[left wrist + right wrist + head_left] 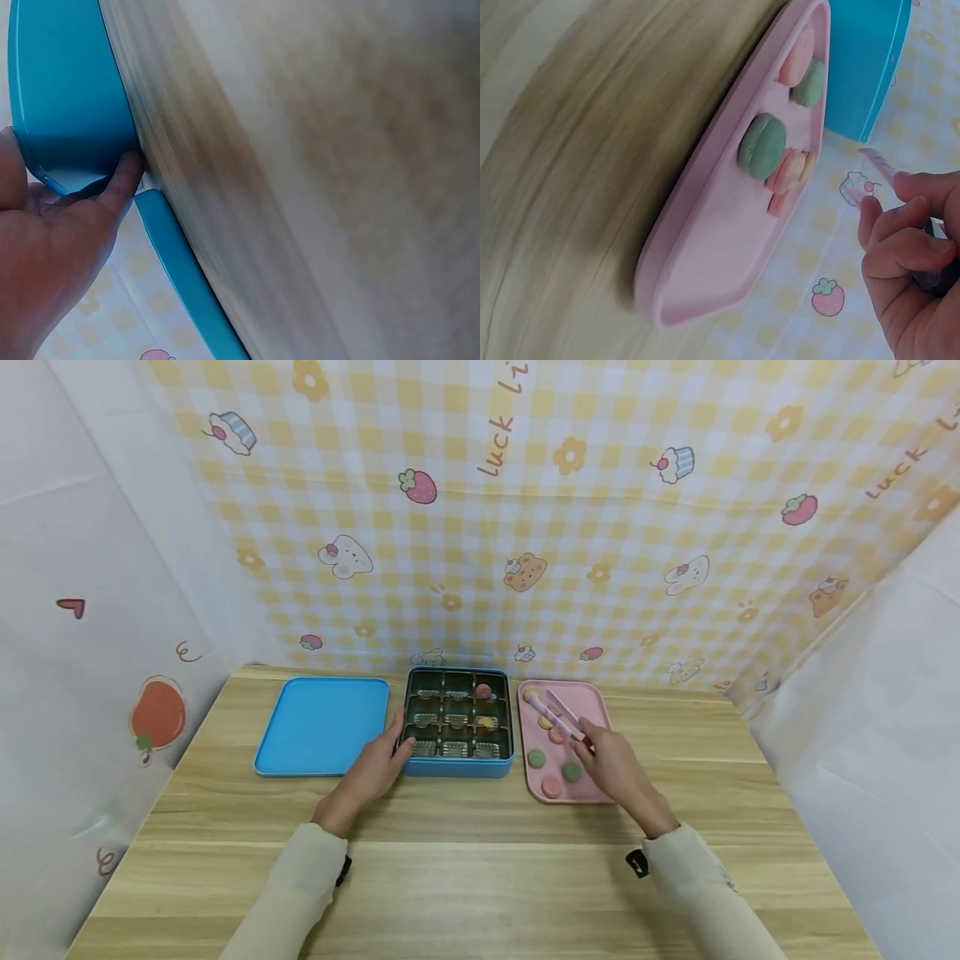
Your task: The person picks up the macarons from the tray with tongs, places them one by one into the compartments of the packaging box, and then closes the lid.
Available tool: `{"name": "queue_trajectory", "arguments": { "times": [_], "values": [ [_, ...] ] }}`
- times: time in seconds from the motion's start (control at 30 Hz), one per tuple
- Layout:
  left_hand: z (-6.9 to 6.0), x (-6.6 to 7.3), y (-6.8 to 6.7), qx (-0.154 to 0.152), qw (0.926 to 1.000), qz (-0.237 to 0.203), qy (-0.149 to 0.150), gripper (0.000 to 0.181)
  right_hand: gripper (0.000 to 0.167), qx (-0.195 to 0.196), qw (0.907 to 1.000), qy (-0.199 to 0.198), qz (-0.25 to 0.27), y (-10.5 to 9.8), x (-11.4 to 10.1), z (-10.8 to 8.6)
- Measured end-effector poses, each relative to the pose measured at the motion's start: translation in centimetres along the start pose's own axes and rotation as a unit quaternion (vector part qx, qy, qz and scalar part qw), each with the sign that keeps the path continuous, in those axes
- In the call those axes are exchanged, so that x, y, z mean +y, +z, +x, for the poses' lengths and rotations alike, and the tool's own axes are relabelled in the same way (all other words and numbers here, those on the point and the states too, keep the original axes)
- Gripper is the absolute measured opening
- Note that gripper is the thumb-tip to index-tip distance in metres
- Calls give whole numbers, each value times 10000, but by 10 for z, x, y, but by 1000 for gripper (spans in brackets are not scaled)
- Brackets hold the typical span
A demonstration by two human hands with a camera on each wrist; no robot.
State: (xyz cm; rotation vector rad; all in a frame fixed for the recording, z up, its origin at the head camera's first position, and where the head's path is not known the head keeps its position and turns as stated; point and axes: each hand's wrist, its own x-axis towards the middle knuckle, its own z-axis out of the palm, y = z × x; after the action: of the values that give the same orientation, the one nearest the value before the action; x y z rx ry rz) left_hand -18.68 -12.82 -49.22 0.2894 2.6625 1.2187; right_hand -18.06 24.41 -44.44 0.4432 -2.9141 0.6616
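A blue box [457, 767] with a dark divided insert stands in the middle of the table. In the head view, a pink macaron [483, 692] sits in its back right compartment and a yellow macaron [487, 722] in the middle right one. My left hand [377, 766] holds the box's left side, thumb by the front corner. Over the pink tray [592, 696], my right hand [613, 762] grips pale tongs [551, 717]. Below lie several macarons, among them a green macaron [763, 146] and a pink macaron [551, 787]. Whether the tong tips touch a macaron I cannot tell.
A flat blue tray or lid [326, 727] lies left of the box. Behind everything hangs a yellow checked cloth [465, 527] with cartoon prints. White cloth [877, 693] closes off the right side. The wooden table [480, 877] runs toward me.
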Motion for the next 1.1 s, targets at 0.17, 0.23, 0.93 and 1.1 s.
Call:
{"name": "queue_trajectory", "arguments": {
  "times": [0.17, 0.23, 0.93, 1.1],
  "values": [
    [0, -1, 0, 23, 10000, -11, 14, 68, 8, -216, 9995, 151, -176, -2, 5, -5],
    [0, -1, 0, 12, 10000, -7, 24, 68, 10, -333, 9989, 247, -196, -3, 7, -7],
    [0, -1, 1, 7, 10000, 18, 6, 68, 9, -663, 9969, 382, -177, 6, 20, -13],
    [0, 0, 1, 23, 10000, 30, 14, 68, 7, -640, 9972, 358, -140, 7, 20, -13]
  ]
}}
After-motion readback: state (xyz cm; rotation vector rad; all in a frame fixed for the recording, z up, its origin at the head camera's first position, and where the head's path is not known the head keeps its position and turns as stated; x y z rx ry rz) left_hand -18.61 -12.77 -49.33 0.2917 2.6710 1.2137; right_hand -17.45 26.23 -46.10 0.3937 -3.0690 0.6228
